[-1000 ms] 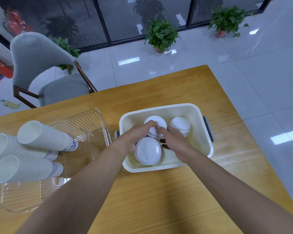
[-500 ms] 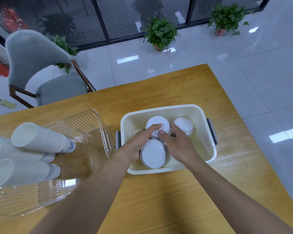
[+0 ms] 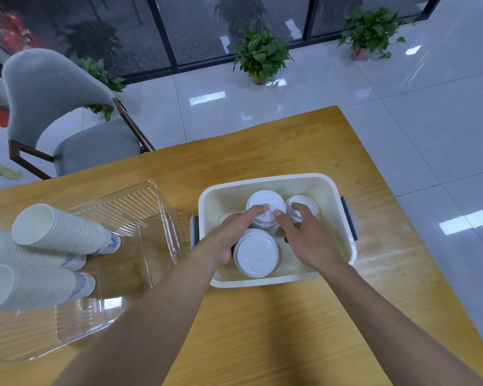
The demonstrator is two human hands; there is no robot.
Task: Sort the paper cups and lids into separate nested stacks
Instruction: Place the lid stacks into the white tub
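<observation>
Currently lid stage: nested cup stacks [image 3: 53, 232] lie in the clear bin [image 3: 140, 218], well left of both hands. Left hand [image 3: 229, 238] and right hand [image 3: 304, 240] are inside the white tub [image 3: 343, 246], fingers curled round the far lid stack [image 3: 265, 207], fingertips pressing its top. Near lid stack [image 3: 255, 256] sits between the wrists. Next, probably: press stack flush, or lift it out straight.

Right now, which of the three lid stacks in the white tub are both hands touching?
The middle far stack: both hands' fingertips rest on its top lid. The nearest stack and the right stack aren't under both.
</observation>
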